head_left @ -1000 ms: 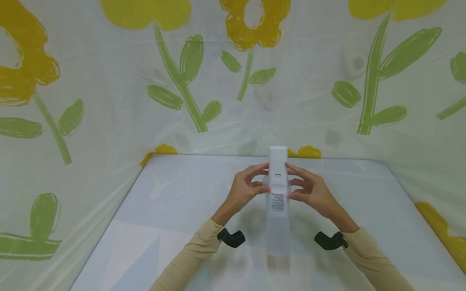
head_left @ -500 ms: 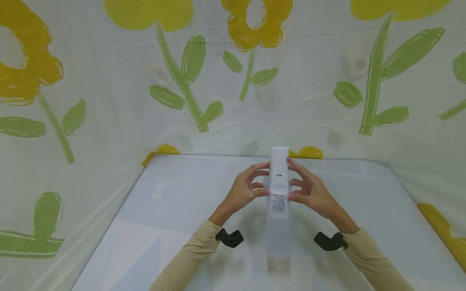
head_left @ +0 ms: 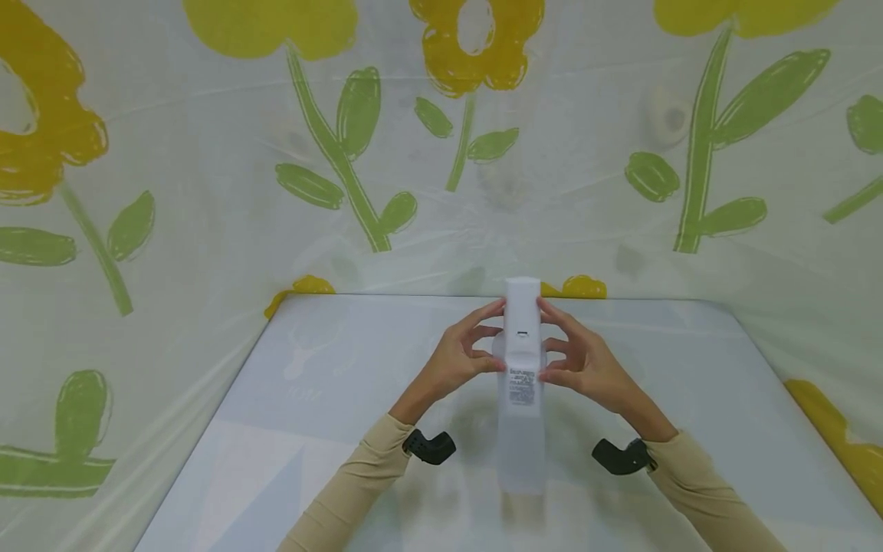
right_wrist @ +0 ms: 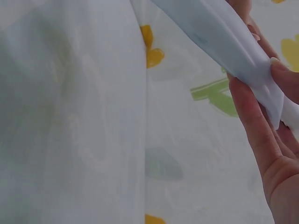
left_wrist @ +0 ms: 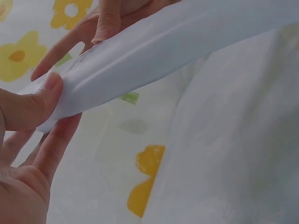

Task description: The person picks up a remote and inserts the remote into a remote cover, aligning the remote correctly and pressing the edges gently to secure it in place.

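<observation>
A long white device [head_left: 520, 452] with a small dark port and a block of printed text stands out between both hands over the table in the head view. Rounded translucent parts show at its two sides, partly behind the fingers. My left hand [head_left: 457, 356] pinches its left side, and my right hand [head_left: 588, 362] pinches the opposite side at about the same height. In the left wrist view the white device [left_wrist: 159, 51] runs up to the right from the left thumb [left_wrist: 46, 95]. The right wrist view shows the right fingers [right_wrist: 254, 119] under the device's narrow end [right_wrist: 268, 100].
A pale table [head_left: 331, 429] with faint printed shapes lies beneath the hands. Behind and beside it hangs a whitish sheet [head_left: 566, 192] printed with yellow flowers and green leaves. Each wrist carries a black camera mount, the left mount [head_left: 431, 447] and right mount [head_left: 621, 458].
The device's near end sits slightly lower in the head view, and the upper fingers of both hands have shifted a little up its sides. Both hands keep hold of it.
</observation>
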Motion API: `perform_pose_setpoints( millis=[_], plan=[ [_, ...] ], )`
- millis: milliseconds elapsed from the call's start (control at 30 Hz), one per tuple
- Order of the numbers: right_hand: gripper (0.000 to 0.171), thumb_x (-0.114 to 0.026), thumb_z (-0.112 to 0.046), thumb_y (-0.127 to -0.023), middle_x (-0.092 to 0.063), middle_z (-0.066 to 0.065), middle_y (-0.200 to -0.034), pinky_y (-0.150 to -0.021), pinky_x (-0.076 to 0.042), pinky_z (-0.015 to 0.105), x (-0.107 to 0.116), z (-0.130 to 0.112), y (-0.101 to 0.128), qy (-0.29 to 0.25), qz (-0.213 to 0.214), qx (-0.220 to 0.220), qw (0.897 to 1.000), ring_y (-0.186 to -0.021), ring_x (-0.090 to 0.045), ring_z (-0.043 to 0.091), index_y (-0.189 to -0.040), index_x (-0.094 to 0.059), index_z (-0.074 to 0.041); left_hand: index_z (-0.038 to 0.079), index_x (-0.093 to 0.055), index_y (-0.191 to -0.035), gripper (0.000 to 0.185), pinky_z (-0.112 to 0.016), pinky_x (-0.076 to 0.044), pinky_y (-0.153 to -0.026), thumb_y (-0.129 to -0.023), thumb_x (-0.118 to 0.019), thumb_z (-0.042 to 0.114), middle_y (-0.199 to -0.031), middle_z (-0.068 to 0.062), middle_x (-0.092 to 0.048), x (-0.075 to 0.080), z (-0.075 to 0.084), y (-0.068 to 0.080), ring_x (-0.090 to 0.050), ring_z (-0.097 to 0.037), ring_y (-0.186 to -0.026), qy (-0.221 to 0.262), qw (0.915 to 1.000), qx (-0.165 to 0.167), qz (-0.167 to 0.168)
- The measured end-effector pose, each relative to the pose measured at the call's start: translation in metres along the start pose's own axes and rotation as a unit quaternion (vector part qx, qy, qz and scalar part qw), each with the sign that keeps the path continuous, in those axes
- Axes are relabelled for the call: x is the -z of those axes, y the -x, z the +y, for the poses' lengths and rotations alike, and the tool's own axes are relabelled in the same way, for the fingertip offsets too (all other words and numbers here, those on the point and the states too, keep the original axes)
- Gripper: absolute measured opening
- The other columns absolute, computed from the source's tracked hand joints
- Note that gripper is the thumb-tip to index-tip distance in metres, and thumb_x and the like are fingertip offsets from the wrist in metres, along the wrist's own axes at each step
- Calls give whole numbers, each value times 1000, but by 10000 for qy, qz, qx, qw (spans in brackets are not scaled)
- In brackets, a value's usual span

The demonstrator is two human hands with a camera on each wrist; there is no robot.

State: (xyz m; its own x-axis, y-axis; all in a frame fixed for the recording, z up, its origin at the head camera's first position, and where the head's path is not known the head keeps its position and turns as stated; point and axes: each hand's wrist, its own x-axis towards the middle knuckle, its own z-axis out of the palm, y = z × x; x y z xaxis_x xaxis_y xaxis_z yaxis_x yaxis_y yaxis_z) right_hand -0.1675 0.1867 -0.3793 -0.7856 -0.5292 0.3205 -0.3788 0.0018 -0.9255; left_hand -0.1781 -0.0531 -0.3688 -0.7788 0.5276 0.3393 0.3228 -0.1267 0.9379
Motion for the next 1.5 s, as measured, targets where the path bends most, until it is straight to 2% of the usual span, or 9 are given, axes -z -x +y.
perform_pose_setpoints(
  millis=[200, 467, 700, 900, 1167, 1400, 1500],
  plan=[
    [93, -67, 13, -79, -23, 20, -149, -77, -56, 40, 1, -1, 0, -56, -119, 28, 9999, -106, -59, 25, -152, -17, -15, 4, -32, -147, 82, -40, -54, -83, -76, -68, -16, -144, -16, -36, 2, -1, 0, -47, -37, -121, 32, 10000, -18, -79],
    [93, -69, 11, -79, -26, 19, -147, -76, -56, 40, 1, -1, 1, 23, -41, -76, 10000, -102, -61, 26, -152, -19, -16, 1, -32, -146, 81, -39, -54, -82, -75, -68, -18, -143, -17, -39, 1, -2, 0, -48, -36, -119, 81, 10000, 18, -34],
    [93, -70, 10, -78, -29, 19, -144, -75, -56, 39, 0, 0, 2, 127, 2, -46, 9999, -99, -62, 26, -152, -20, -15, 7, -37, -145, 83, -40, -55, -80, -73, -71, -17, -140, -16, -44, 3, -25, -3, -50, -34, -118, 148, 9998, 6, 133],
    [93, -70, 11, -77, -31, 20, -142, -75, -56, 39, 1, 4, 3, 154, 51, -32, 9999, -98, -62, 25, -152, -21, -13, 15, -42, -143, 81, -39, -55, -80, -74, -74, -11, -136, -10, -49, 4, -29, -2, -52, -30, -116, 27, 9998, 32, 189],
    [94, -72, 9, -77, -31, 18, -142, -76, -56, 40, 2, 6, 4, 70, 41, -122, 9999, -99, -62, 25, -152, -21, -15, 16, -43, -143, 81, -39, -55, -80, -73, -74, -12, -135, -8, -50, 3, -28, -2, -53, -28, -115, -8, 9997, 122, 218],
    [94, -73, 6, -77, -32, 15, -142, -76, -56, 41, 3, 7, 4, 43, 73, -264, 9996, -99, -62, 26, -152, -22, -18, 5, -40, -143, 78, -37, -55, -81, -74, -71, -15, -136, -17, -48, -2, -5, 0, -51, -34, -116, -101, 9995, 197, 236],
    [94, -73, 6, -77, -32, 16, -142, -76, -56, 40, 3, 8, 5, 73, 89, -260, 9996, -99, -62, 26, -152, -22, -18, 5, -40, -143, 77, -37, -55, -81, -75, -71, -14, -136, -17, -48, -3, -4, 0, -51, -34, -116, -127, 9993, 258, 247]
  ],
)
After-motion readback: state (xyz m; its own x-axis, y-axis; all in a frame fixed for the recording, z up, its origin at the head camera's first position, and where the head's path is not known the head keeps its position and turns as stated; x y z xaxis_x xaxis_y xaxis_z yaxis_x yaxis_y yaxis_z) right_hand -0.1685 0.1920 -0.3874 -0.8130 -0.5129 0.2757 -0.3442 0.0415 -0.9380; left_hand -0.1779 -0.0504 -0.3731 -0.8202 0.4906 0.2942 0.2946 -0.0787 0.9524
